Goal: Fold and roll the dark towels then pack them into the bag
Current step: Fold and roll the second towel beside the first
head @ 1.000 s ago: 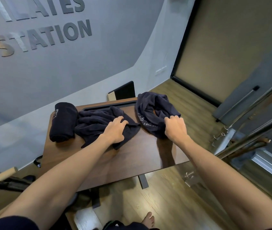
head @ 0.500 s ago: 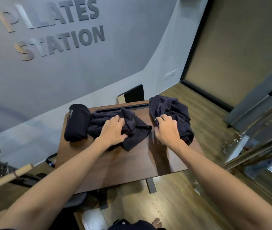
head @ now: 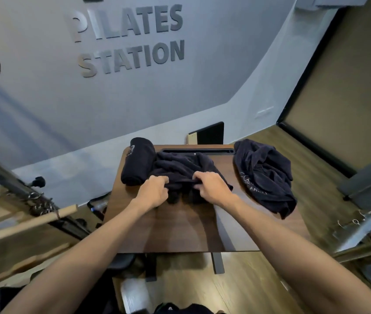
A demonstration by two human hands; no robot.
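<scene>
A crumpled dark towel [head: 183,167] lies in the middle of the wooden table [head: 180,232]. My left hand [head: 154,191] and my right hand [head: 211,188] both grip its near edge, fingers curled into the cloth. A rolled dark towel [head: 137,164] lies at the table's far left, touching the crumpled one. Another loose dark towel [head: 265,177] with pale lettering is heaped at the table's right edge and hangs partly over it. No bag is clearly visible.
A slot [head: 198,151] runs along the table's far edge. A dark panel [head: 209,133] leans on the wall behind. Metal frames with a wooden bar [head: 25,225] stand at left, more metal rails [head: 361,223] at right. Wood floor surrounds the table.
My right hand let go of the right-hand towel and came over to the middle towel. Both hands now grip the middle towel's near edge. The camera swung to the left.
</scene>
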